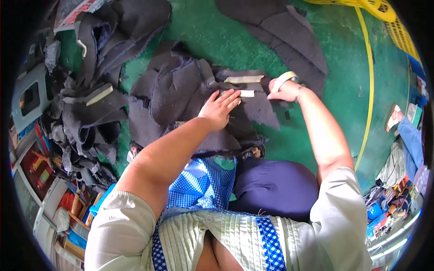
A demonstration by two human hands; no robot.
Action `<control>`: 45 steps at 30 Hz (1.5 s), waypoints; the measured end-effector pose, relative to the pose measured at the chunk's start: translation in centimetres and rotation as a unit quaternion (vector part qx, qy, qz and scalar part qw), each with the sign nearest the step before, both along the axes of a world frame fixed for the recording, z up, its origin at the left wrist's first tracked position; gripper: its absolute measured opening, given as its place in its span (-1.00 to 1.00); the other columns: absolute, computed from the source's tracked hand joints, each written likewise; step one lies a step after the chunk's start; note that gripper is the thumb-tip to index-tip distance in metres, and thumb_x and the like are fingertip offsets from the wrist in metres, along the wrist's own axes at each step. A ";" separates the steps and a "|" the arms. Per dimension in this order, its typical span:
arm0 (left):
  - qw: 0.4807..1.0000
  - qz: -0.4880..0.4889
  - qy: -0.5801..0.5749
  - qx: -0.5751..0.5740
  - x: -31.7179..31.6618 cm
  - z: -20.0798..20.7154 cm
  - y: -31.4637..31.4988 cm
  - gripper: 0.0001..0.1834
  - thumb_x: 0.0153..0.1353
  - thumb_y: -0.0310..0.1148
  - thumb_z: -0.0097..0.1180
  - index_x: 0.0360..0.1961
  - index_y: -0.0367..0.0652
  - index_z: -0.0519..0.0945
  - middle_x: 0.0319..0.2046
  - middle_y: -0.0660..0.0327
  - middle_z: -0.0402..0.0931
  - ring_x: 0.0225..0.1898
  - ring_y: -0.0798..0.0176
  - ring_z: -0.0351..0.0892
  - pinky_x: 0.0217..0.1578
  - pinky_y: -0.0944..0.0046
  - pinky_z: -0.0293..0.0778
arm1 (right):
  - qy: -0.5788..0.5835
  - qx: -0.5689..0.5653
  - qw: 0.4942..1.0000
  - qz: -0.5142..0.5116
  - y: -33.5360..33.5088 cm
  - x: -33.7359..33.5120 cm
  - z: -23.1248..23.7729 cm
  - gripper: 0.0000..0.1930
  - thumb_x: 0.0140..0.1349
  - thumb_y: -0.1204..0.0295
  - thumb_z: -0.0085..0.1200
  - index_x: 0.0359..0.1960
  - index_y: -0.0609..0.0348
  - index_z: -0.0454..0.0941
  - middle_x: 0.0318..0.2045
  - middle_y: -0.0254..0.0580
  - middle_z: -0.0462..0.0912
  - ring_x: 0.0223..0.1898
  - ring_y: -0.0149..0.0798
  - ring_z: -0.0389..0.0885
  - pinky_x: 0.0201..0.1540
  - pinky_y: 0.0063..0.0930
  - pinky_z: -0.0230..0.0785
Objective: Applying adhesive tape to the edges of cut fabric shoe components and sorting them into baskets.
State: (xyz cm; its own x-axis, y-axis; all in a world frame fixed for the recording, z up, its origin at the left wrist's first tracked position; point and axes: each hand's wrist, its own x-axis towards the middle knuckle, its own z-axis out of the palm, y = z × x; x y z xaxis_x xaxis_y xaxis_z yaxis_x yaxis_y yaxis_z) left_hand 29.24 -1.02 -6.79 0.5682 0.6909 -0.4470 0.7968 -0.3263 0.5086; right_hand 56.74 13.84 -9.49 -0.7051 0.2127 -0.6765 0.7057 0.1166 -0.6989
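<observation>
We press left hand point(220, 108) flat, fingers spread, on soft limp dark grey felt piece point(181, 95); right hand point(284, 90) at 3 o'clock clamps cream tape roll point(284, 79). We judge felt light, floppy; grip edge.

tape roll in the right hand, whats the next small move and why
Probably pull the tape roll toward the left hand and lay a strip across the dark felt piece. The left hand lies flat on the felt beside a pale strip already stuck there, and the right hand holds the roll at the felt's edge.
</observation>
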 end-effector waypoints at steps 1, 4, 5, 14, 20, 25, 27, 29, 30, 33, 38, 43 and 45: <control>1.000 0.000 0.009 -0.017 -0.5 0.0 0.0 -0.31 0.15 -0.35 0.00 0.36 -0.03 0.21 0.47 0.34 -0.11 0.47 0.27 -0.15 0.40 -0.03 -0.11 | -0.023 0.131 0.991 -0.023 1.4 -1.2 1.7 -0.65 0.08 0.12 0.25 -0.44 0.19 0.57 -0.40 0.01 0.57 -0.29 0.02 0.56 -0.18 -0.16 0.40; 0.999 -0.017 0.019 -0.021 -0.6 0.7 0.8 -0.26 0.13 -0.30 0.08 0.37 -0.06 0.17 0.47 0.33 -0.12 0.48 0.24 -0.17 0.40 -0.04 -0.12 | 0.000 0.528 0.838 -0.140 6.2 -1.6 3.3 -0.55 -0.08 0.11 0.36 -0.33 0.20 0.53 -0.17 0.04 0.56 -0.10 0.09 0.52 -0.10 -0.14 0.40; 0.999 -0.021 0.015 -0.042 -0.3 1.3 1.0 -0.23 0.13 -0.30 0.12 0.38 -0.07 0.15 0.47 0.31 -0.13 0.48 0.22 -0.18 0.40 -0.06 -0.11 | 0.008 0.630 0.757 -0.176 7.7 -1.2 2.4 -0.46 -0.12 0.17 0.38 -0.15 0.20 0.47 0.03 0.04 0.48 0.09 0.07 0.43 0.05 -0.16 0.38; 0.944 0.160 -0.119 0.263 -0.6 9.1 3.8 -0.10 -0.14 -0.34 0.32 0.31 -0.16 0.24 0.38 -0.04 0.05 0.42 -0.06 0.01 0.34 -0.13 -0.05 | 0.018 0.603 0.765 -0.227 8.8 -3.1 6.0 -0.76 -0.02 0.54 0.13 -0.27 0.11 0.46 -0.22 -0.07 0.62 -0.14 0.06 0.58 -0.16 -0.12 0.47; 0.820 0.145 0.072 0.548 -4.2 17.2 8.7 -0.23 -0.22 -0.44 0.34 0.17 0.02 0.47 0.12 0.21 0.44 0.22 0.20 0.36 0.30 -0.10 -0.11 | 0.259 0.696 0.670 -0.021 -2.1 -9.4 18.5 -0.91 -0.06 0.48 0.13 -0.46 0.11 0.54 -0.20 -0.21 0.64 -0.19 -0.17 0.57 -0.27 -0.35 0.43; 0.917 0.020 0.074 0.391 -7.8 20.6 5.8 -0.68 -0.09 -0.44 0.22 -0.20 -0.07 0.60 -0.46 0.33 0.46 -0.30 0.25 0.54 -0.17 0.18 0.31 | 0.224 0.682 0.696 -0.037 -6.3 -7.8 17.7 -0.92 -0.05 0.53 0.14 -0.46 0.17 0.55 -0.13 -0.23 0.66 -0.21 -0.18 0.57 -0.27 -0.38 0.46; 0.929 -0.001 -0.066 0.365 -7.3 18.5 2.7 -0.71 -0.08 -0.37 0.20 -0.24 0.00 0.62 -0.30 0.25 0.48 -0.15 0.15 0.54 0.03 0.02 0.33 | 0.244 0.644 0.723 -0.050 -8.5 -8.0 15.7 -0.93 -0.01 0.52 0.14 -0.45 0.15 0.55 -0.15 -0.25 0.66 -0.20 -0.19 0.56 -0.25 -0.34 0.47; 0.928 0.008 -0.091 0.362 -6.0 16.9 -0.2 -0.47 -0.21 -0.29 0.33 -0.07 0.06 0.59 -0.07 0.19 0.51 0.08 0.06 0.49 0.21 -0.14 0.18 | 0.272 0.619 0.735 -0.057 -8.8 -8.3 15.5 -0.92 -0.03 0.50 0.14 -0.46 0.15 0.54 -0.20 -0.22 0.64 -0.23 -0.17 0.57 -0.27 -0.34 0.46; 0.934 0.024 -0.071 0.350 -5.6 16.2 -0.1 -0.38 -0.25 -0.29 0.37 -0.01 0.05 0.55 -0.04 0.17 0.49 0.11 0.06 0.46 0.22 -0.16 0.14 | 0.278 0.623 0.729 -0.049 -8.3 -8.2 16.1 -0.92 -0.03 0.48 0.14 -0.46 0.14 0.54 -0.23 -0.21 0.63 -0.25 -0.18 0.57 -0.29 -0.36 0.46; 0.981 0.051 0.021 0.185 -6.3 12.5 1.4 -0.11 -0.27 -0.31 0.42 0.21 -0.13 0.35 0.02 0.11 0.43 0.12 0.03 0.42 0.24 -0.10 0.15 | 0.295 0.585 0.749 -0.103 -6.8 -9.1 17.6 -0.84 -0.18 0.58 0.14 -0.47 0.19 0.52 -0.27 -0.20 0.60 -0.28 -0.16 0.56 -0.34 -0.34 0.45; 0.961 0.137 -0.153 0.184 -4.6 14.8 4.7 0.19 -0.41 -0.05 0.52 0.31 -0.20 0.19 0.19 -0.05 0.24 0.23 -0.13 0.25 0.25 -0.05 0.15 | 0.213 0.585 0.760 -0.188 -4.6 -8.7 18.9 -0.77 -0.26 0.64 0.10 -0.48 0.20 0.40 -0.32 -0.13 0.56 -0.30 -0.07 0.54 -0.23 -0.26 0.44; 0.932 0.301 -0.122 0.162 -2.2 11.9 4.3 -0.21 -0.16 -0.51 0.23 0.20 -0.22 0.26 -0.01 -0.07 0.36 0.02 -0.12 0.41 0.03 0.07 0.41 | 0.226 0.503 0.792 -0.261 -3.7 -9.2 18.8 -0.76 -0.26 0.65 0.11 -0.49 0.22 0.37 -0.34 -0.12 0.56 -0.29 -0.04 0.54 -0.25 -0.30 0.44; 0.889 0.271 -0.098 0.355 -4.3 14.0 5.6 -0.36 -0.22 -0.64 0.13 0.04 -0.17 0.43 -0.11 0.05 0.41 -0.15 -0.08 0.48 -0.11 0.12 0.48 | 0.206 0.612 0.744 -0.170 -3.8 -9.3 20.0 -0.76 -0.27 0.66 0.11 -0.48 0.20 0.39 -0.29 -0.13 0.58 -0.29 -0.08 0.54 -0.30 -0.32 0.44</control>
